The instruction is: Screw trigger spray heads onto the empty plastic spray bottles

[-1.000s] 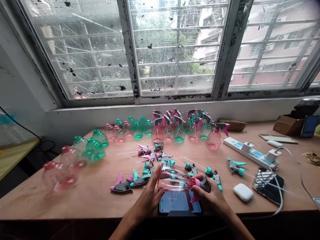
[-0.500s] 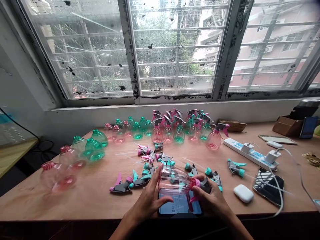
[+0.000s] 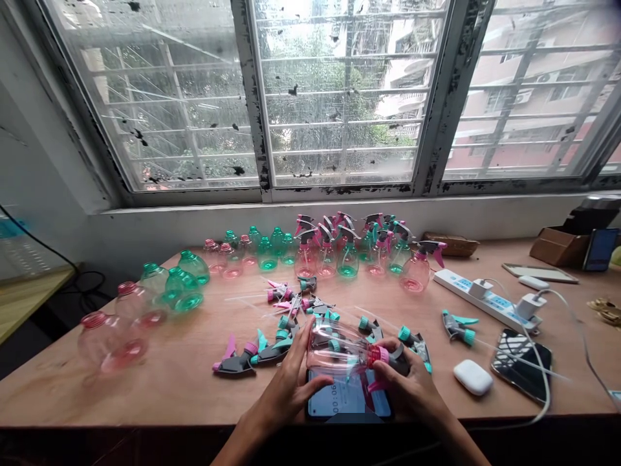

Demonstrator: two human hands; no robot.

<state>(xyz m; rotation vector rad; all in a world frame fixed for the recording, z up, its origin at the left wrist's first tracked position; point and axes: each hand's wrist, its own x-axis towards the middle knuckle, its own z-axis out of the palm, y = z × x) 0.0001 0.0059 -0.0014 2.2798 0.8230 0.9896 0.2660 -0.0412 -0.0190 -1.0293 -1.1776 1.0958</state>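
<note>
Right grip (image 3: 406, 377) on sprayer (image 3: 399, 360), pink bottle (image 3: 336, 349) leftward

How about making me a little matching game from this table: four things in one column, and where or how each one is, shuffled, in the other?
Things:
1. Held bottle
2. Power strip
3. Small rounded case
4. Lit phone

Places and states:
A. White, lying just left of a dark-screened phone
B. At the near edge of the table, partly overlapped in view by a see-through thing
C. Long and white, with plugs in it
D. Pink and see-through, its neck end at the right hand

Right pairs: 1-D, 2-C, 3-A, 4-B
</note>
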